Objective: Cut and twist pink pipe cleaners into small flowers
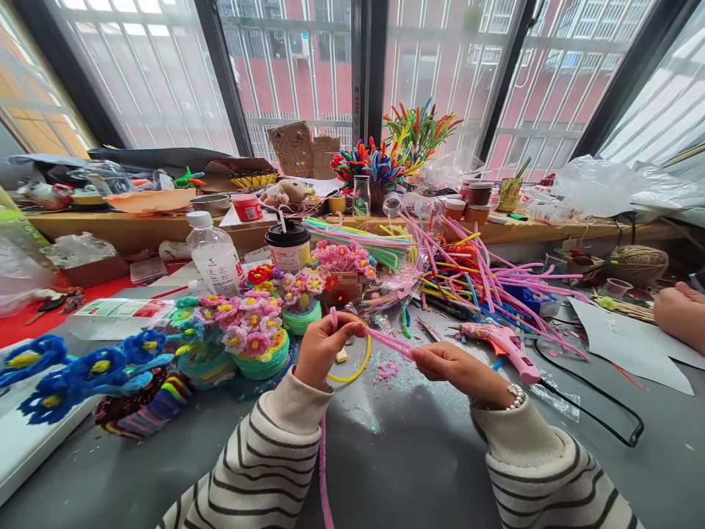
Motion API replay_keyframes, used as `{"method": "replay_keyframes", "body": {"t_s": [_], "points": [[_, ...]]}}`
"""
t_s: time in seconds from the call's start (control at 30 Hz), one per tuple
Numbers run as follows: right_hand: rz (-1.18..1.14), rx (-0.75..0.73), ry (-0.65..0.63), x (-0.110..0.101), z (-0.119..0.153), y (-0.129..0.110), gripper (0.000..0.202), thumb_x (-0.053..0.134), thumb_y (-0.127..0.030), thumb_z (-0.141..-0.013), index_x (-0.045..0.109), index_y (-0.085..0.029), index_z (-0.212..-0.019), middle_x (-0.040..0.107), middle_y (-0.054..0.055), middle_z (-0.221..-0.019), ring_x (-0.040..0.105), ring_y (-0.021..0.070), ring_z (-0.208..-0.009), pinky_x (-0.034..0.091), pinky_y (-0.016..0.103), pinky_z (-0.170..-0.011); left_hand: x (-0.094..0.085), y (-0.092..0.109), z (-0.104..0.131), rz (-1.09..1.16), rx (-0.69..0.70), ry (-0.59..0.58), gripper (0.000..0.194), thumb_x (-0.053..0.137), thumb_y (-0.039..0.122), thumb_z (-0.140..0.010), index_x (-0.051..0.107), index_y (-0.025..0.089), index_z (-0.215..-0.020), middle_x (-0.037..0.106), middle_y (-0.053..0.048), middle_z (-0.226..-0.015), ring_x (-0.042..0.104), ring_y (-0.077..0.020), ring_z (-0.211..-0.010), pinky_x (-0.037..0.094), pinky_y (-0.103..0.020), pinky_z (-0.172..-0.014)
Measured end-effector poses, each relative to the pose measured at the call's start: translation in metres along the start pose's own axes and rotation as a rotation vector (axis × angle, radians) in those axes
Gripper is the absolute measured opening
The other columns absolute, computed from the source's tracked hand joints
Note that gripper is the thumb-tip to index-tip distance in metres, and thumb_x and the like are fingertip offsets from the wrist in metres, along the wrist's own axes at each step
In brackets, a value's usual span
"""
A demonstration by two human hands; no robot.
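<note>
A pink pipe cleaner (390,342) stretches between my two hands above the table. My left hand (324,345) is closed on it, and a small pink loop sticks up over the fingers. From below that hand a long pink tail hangs down toward the table's front edge. Farther right, my right hand (460,371) pinches the other end between thumb and fingers. Beneath the hands a yellow pipe cleaner (368,360) lies curved on the table, near pink fuzz scraps (385,372) and scattered glitter.
Pipe-cleaner flower pots (261,360) stand left, beside a water bottle (214,253) and a lidded cup (288,248). A pink glue gun (504,349) with a black cord lies right. Loose pipe cleaners (485,275) pile up behind. Another person's hand (680,316) rests at far right.
</note>
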State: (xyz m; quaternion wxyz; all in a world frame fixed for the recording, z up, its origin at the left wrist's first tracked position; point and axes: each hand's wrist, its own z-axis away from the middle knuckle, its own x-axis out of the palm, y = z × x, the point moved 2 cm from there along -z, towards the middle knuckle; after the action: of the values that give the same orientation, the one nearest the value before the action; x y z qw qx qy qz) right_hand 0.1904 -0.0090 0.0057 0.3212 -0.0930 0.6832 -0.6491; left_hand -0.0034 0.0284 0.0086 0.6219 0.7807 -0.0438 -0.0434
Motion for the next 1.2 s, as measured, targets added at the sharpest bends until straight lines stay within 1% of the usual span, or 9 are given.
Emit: {"method": "replay_keyframes", "body": {"t_s": [0.13,0.27,0.37,0.43,0.53,0.73,0.9,1.03,1.2], "points": [[0.055,0.035,-0.006,-0.002,0.003,0.003,0.043,0.032,-0.052,-0.076,0.028,-0.018,-0.050,0.022,-0.006,-0.048,0.018,0.0061,-0.045,0.016,0.022,-0.043,0.003,0.001,0.001,-0.011,0.009,-0.025,0.016,0.061,0.028,-0.061,0.059,0.013,-0.060,0.059,-0.001,-0.055,0.050,-0.0095,-0.051,0.038,-0.020,-0.048],[0.042,0.038,-0.062,-0.002,0.006,0.002,0.043,0.034,-0.048,-0.077,0.032,-0.017,-0.048,0.024,-0.006,-0.047,0.020,0.0057,-0.044,0.017,0.022,-0.042,0.004,0.005,0.002,0.039,-0.039,-0.066,0.016,0.062,0.027,-0.060,0.059,0.012,-0.057,0.056,0.001,-0.051,0.039,-0.0042,-0.039,0.028,-0.018,-0.038],[-0.004,0.017,-0.045,-0.003,0.008,-0.002,0.035,0.035,-0.046,-0.078,0.047,-0.016,-0.065,0.026,-0.007,-0.049,0.022,0.0058,-0.045,0.018,0.020,-0.042,0.004,0.006,0.002,0.140,-0.093,-0.093,0.018,0.063,0.028,-0.058,0.058,0.011,-0.059,0.054,0.002,-0.049,0.027,-0.0004,-0.034,0.016,-0.017,-0.033],[-0.015,0.011,0.001,-0.004,0.008,-0.004,0.034,0.036,-0.046,-0.077,0.052,-0.016,-0.079,0.025,-0.007,-0.048,0.022,0.0059,-0.044,0.018,0.019,-0.041,0.004,0.004,0.001,0.203,-0.130,-0.131,0.020,0.063,0.029,-0.057,0.057,0.010,-0.059,0.053,0.002,-0.049,0.024,0.0004,-0.033,0.012,-0.017,-0.034],[0.017,0.003,0.021,-0.005,0.007,-0.005,0.038,0.035,-0.047,-0.077,0.055,-0.015,-0.077,0.023,-0.008,-0.046,0.023,0.0058,-0.043,0.018,0.019,-0.041,0.005,0.003,0.001,0.239,-0.163,-0.170,0.022,0.064,0.030,-0.057,0.056,0.010,-0.061,0.053,0.002,-0.050,0.025,0.0007,-0.033,0.012,-0.017,-0.035],[0.099,0.009,0.068,-0.009,0.008,-0.005,0.038,0.036,-0.047,-0.077,0.057,-0.015,-0.073,0.025,-0.007,-0.045,0.024,0.0060,-0.043,0.020,0.019,-0.041,0.008,0.003,0.003,0.108,-0.221,-0.225,0.032,0.061,0.032,-0.062,0.061,0.013,-0.088,0.054,0.001,-0.056,0.023,0.0002,-0.036,0.013,-0.018,-0.036],[0.154,0.018,0.100,-0.017,0.011,-0.004,0.038,0.039,-0.046,-0.076,0.060,-0.015,-0.070,0.029,-0.006,-0.046,0.025,0.0060,-0.043,0.020,0.020,-0.041,0.009,-0.004,0.002,-0.086,-0.220,-0.309,0.029,0.058,0.036,-0.062,0.065,0.011,-0.076,0.058,-0.002,-0.057,0.022,-0.0010,-0.036,0.013,-0.018,-0.035],[0.142,0.020,0.224,-0.025,0.013,-0.003,0.029,0.049,-0.043,-0.070,0.058,-0.016,-0.077,0.045,-0.004,-0.057,0.037,0.0068,-0.050,0.026,0.019,-0.044,0.008,-0.005,0.001,-0.197,-0.195,-0.324,0.026,0.059,0.036,-0.061,0.066,0.012,-0.064,0.061,-0.003,-0.057,0.025,-0.0018,-0.036,0.016,-0.018,-0.035],[-0.019,0.000,0.443,-0.032,0.014,-0.004,0.033,0.058,-0.038,-0.064,0.053,-0.018,-0.089,0.057,0.002,-0.082,0.052,0.0114,-0.072,0.040,0.023,-0.064,0.010,-0.003,0.003,-0.178,-0.219,-0.386,0.021,0.061,0.033,-0.059,0.064,0.012,-0.059,0.062,-0.004,-0.057,0.036,-0.0039,-0.038,0.021,-0.017,-0.036]]}}
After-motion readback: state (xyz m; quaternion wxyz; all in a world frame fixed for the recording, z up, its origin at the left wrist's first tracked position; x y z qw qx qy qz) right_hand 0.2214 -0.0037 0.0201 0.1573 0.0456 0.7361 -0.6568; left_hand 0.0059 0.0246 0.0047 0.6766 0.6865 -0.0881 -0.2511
